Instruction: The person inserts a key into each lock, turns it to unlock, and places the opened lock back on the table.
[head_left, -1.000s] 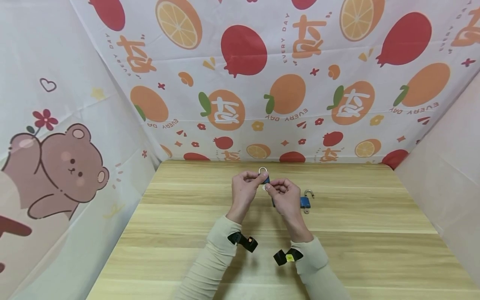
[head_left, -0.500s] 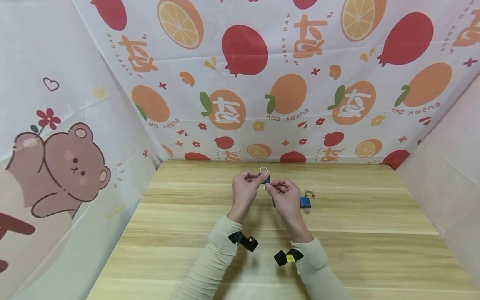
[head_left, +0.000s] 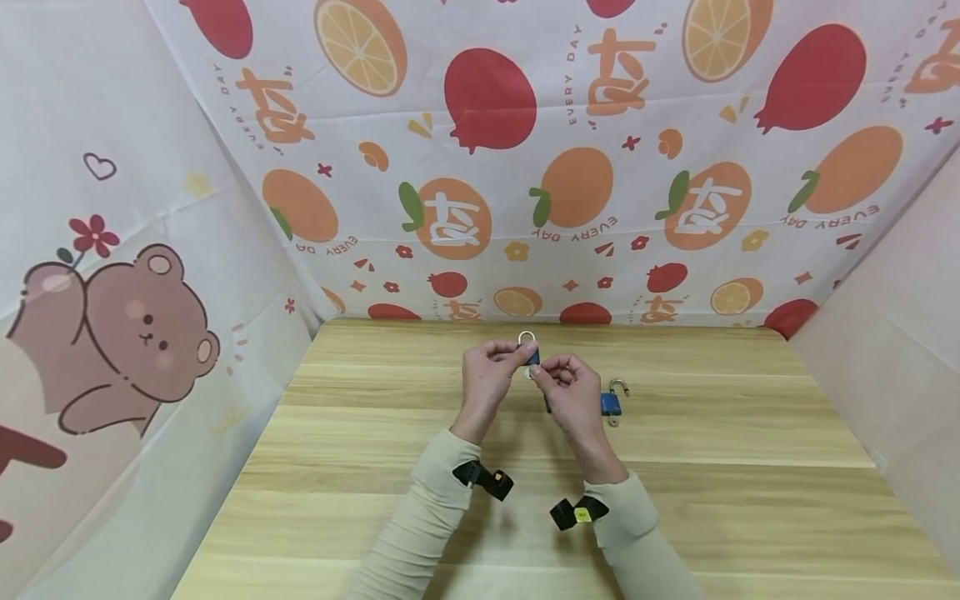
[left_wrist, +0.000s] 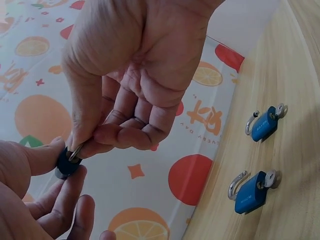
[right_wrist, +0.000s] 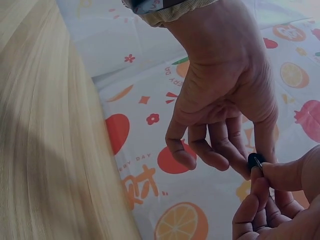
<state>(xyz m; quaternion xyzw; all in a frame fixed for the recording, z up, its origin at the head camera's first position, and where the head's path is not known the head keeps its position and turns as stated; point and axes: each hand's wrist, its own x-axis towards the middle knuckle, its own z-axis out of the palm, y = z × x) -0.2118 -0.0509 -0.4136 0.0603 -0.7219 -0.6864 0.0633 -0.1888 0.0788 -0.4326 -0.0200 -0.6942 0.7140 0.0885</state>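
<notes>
My left hand (head_left: 487, 383) holds a small blue padlock (head_left: 533, 358) by its body, shackle (head_left: 527, 335) pointing away. The left wrist view shows the padlock's keyhole end (left_wrist: 67, 164) between the left thumb and fingers. With thumb and forefinger my right hand (head_left: 576, 396) pinches a silver key (head_left: 528, 374) at that end; the fingertips cover much of it. Two more blue padlocks lie on the table with shackles swung open and keys in them: the padlock right of my right hand (head_left: 611, 405), and a padlock (head_left: 547, 406) mostly hidden behind that hand.
The hands are over the far half of a wood-grain table (head_left: 360, 500). A white fruit-printed cloth (head_left: 495, 192) rises at its back edge. A bear-printed cloth (head_left: 247, 333) hangs on the left and a pale cloth (head_left: 900, 350) on the right.
</notes>
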